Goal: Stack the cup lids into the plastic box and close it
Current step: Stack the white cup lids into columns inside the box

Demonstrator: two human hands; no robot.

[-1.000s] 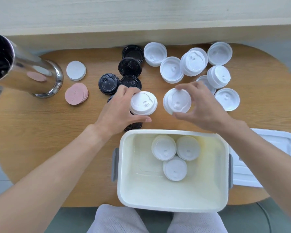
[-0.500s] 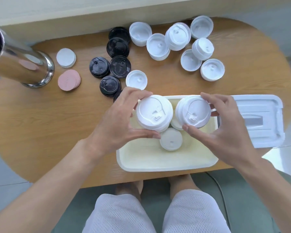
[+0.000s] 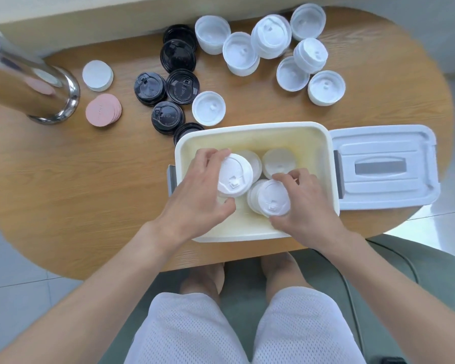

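The open plastic box [image 3: 255, 130] sits at the table's near edge with white lid stacks [image 3: 277, 160] inside. My left hand [image 3: 195, 195] grips a stack of white lids [image 3: 234, 176] at the box's left side. My right hand [image 3: 304, 206] grips another white stack [image 3: 272, 198] low in the box's middle. The box's grey cover [image 3: 384, 166] lies flat to the right. Several loose white lids [image 3: 243, 53] lie at the table's far side, one [image 3: 208, 108] just beyond the box. Several black lids [image 3: 182, 86] lie to the box's far left.
A shiny steel cylinder [image 3: 26, 82] lies tipped at the far left. Beside it are pink discs [image 3: 103, 110] and a white disc stack [image 3: 97, 74]. The wooden table [image 3: 76, 179] has bare surface on its left half. My knees show under its front edge.
Both hands have carried their lid stacks from over the table down into the box. The camera view has shifted, so the box now sits farther from me.
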